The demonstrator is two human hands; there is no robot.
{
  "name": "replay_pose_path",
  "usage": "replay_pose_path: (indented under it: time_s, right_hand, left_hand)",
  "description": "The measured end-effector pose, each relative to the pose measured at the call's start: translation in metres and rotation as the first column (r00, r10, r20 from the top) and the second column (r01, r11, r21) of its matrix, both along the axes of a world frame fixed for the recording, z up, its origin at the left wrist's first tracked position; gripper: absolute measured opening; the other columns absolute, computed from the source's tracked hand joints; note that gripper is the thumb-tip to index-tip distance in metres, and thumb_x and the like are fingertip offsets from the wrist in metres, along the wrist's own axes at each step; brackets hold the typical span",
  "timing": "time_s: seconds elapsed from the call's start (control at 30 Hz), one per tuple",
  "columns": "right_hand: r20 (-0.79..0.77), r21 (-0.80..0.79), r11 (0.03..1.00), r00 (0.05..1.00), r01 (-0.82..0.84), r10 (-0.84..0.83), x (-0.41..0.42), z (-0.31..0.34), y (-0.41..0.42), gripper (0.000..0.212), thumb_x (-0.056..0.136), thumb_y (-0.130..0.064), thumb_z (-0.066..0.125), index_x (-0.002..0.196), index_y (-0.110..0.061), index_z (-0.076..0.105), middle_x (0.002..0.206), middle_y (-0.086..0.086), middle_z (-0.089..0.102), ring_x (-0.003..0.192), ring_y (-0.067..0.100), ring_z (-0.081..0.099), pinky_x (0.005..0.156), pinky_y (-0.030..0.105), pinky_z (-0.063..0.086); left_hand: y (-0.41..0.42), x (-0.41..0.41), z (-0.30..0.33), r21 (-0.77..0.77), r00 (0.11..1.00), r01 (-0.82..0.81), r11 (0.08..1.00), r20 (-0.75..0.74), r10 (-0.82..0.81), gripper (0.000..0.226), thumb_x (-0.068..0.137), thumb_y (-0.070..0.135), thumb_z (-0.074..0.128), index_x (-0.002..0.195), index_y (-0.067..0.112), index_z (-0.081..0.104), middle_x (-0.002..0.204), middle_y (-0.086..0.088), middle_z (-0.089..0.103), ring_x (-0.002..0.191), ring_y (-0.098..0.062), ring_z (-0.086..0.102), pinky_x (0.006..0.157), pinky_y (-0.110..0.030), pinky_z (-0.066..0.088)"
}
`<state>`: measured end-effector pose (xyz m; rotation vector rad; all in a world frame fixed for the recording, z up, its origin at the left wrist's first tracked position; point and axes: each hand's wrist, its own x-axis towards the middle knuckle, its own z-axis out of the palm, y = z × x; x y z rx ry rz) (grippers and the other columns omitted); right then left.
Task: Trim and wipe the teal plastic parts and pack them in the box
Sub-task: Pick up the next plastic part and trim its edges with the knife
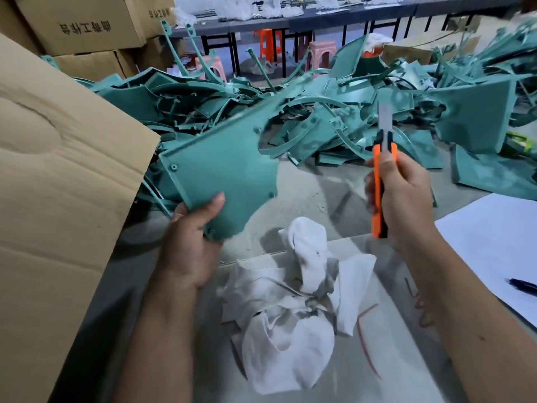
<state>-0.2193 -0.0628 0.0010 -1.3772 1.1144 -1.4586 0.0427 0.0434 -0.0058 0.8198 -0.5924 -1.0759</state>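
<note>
My left hand (189, 242) grips the near corner of a flat teal plastic panel (220, 167), held up over the table with its inner side facing me. My right hand (404, 196) holds an orange and black utility knife (380, 181) upright, its blade pushed out and pointing up, to the right of the panel and apart from it. A crumpled white cloth (293, 309) lies on the table between my forearms. A big heap of teal parts (334, 112) covers the far side of the table. The flap of the cardboard box (58, 184) rises at my left.
White paper (494, 242) with a dark pen (523, 286) lies at the right. Stacked cardboard cartons (87, 27) stand at the back left. Orange and pink stools (290, 48) and a long dark table sit behind the heap.
</note>
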Motion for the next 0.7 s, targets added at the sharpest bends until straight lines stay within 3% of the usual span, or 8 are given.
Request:
replay_pose_path:
  time_s: [0.03, 0.1, 0.17, 0.23, 0.4, 0.53, 0.63, 0.7]
  right_hand:
    - [0.104, 0.03, 0.989, 0.984, -0.147, 0.144, 0.007, 0.003, 0.008, 0.03, 0.103, -0.042, 0.056, 0.096, -0.014, 0.065, 0.071, 0.002, 0.062, 0.056, 0.017, 0.053, 0.047, 0.029, 0.044]
    - [0.037, 0.059, 0.936, 0.938, -0.346, 0.345, 0.023, 0.003, 0.022, 0.029, 0.096, -0.043, 0.067, 0.102, -0.015, 0.066, 0.078, 0.012, 0.065, 0.058, 0.017, 0.056, 0.046, 0.027, 0.047]
    - [-0.057, 0.082, 0.898, 0.898, -0.432, 0.437, 0.036, 0.002, 0.031, 0.021, 0.094, -0.032, 0.076, 0.107, -0.017, 0.068, 0.091, 0.028, 0.065, 0.061, 0.022, 0.056, 0.046, 0.028, 0.047]
    - [0.002, 0.06, 0.889, 0.89, -0.455, 0.455, 0.043, 0.0, 0.036, 0.018, 0.092, -0.018, 0.078, 0.104, -0.01, 0.068, 0.087, 0.035, 0.06, 0.058, 0.024, 0.051, 0.044, 0.027, 0.043]
    - [0.229, 0.016, 0.937, 0.914, -0.349, 0.336, 0.037, 0.002, 0.03, 0.009, 0.093, -0.005, 0.073, 0.095, -0.009, 0.065, 0.074, 0.012, 0.065, 0.048, 0.017, 0.044, 0.041, 0.024, 0.037]
    - [0.046, 0.037, 0.986, 0.986, -0.16, 0.158, 0.025, 0.001, 0.02, 0.02, 0.089, -0.022, 0.081, 0.099, -0.016, 0.065, 0.076, 0.009, 0.062, 0.052, 0.017, 0.053, 0.043, 0.023, 0.042]
    - [0.141, 0.095, 0.921, 0.921, -0.377, 0.362, 0.032, -0.002, 0.024, 0.018, 0.087, -0.022, 0.08, 0.097, -0.014, 0.066, 0.073, 0.009, 0.066, 0.048, 0.015, 0.051, 0.04, 0.023, 0.039]
    - [0.149, 0.084, 0.917, 0.915, -0.39, 0.376, 0.038, -0.004, 0.027, 0.016, 0.088, -0.01, 0.08, 0.088, -0.013, 0.064, 0.059, 0.005, 0.059, 0.042, 0.014, 0.048, 0.039, 0.022, 0.037]
  left_hand:
    - [-0.004, -0.009, 0.002, -0.024, 0.996, -0.003, 1.0, -0.094, 0.001, 0.028, 0.081, 0.012, 0.072, 0.107, 0.021, 0.079, 0.12, -0.008, 0.075, 0.114, -0.031, 0.07, 0.097, -0.051, 0.055]
    - [-0.008, -0.03, 0.007, -0.035, 0.979, 0.009, 0.999, -0.203, -0.016, 0.025, 0.081, 0.021, 0.068, 0.102, 0.022, 0.082, 0.12, -0.006, 0.075, 0.109, -0.023, 0.072, 0.099, -0.048, 0.056]
    - [-0.01, -0.047, 0.008, 0.055, 0.977, 0.033, 0.998, -0.213, -0.021, 0.049, 0.077, 0.032, 0.071, 0.123, 0.015, 0.072, 0.135, -0.009, 0.066, 0.109, -0.019, 0.072, 0.097, -0.041, 0.057]
    - [-0.011, -0.06, 0.004, 0.126, 0.989, 0.063, 0.99, -0.144, -0.044, 0.074, 0.078, 0.036, 0.071, 0.144, 0.006, 0.052, 0.141, -0.012, 0.06, 0.116, -0.022, 0.069, 0.096, -0.039, 0.058]
    - [-0.013, -0.07, -0.001, 0.067, 0.965, 0.204, 0.977, -0.179, -0.189, 0.055, 0.09, 0.01, 0.059, 0.143, 0.0, 0.051, 0.139, -0.025, 0.06, 0.129, -0.04, 0.059, 0.111, -0.055, 0.045]
    - [-0.016, -0.067, -0.001, -0.011, 0.954, 0.207, 0.978, -0.22, -0.205, 0.05, 0.093, 0.011, 0.055, 0.143, 0.002, 0.051, 0.139, -0.022, 0.061, 0.131, -0.039, 0.057, 0.113, -0.057, 0.042]
    - [-0.016, -0.068, -0.001, -0.029, 0.95, 0.208, 0.978, -0.233, -0.209, 0.048, 0.095, 0.011, 0.053, 0.141, 0.001, 0.051, 0.139, -0.024, 0.061, 0.128, -0.039, 0.06, 0.109, -0.055, 0.046]
    - [-0.015, -0.07, 0.001, -0.008, 0.949, 0.248, 0.969, -0.198, -0.245, 0.05, 0.096, 0.012, 0.053, 0.144, 0.001, 0.049, 0.138, -0.024, 0.061, 0.125, -0.038, 0.062, 0.101, -0.052, 0.053]
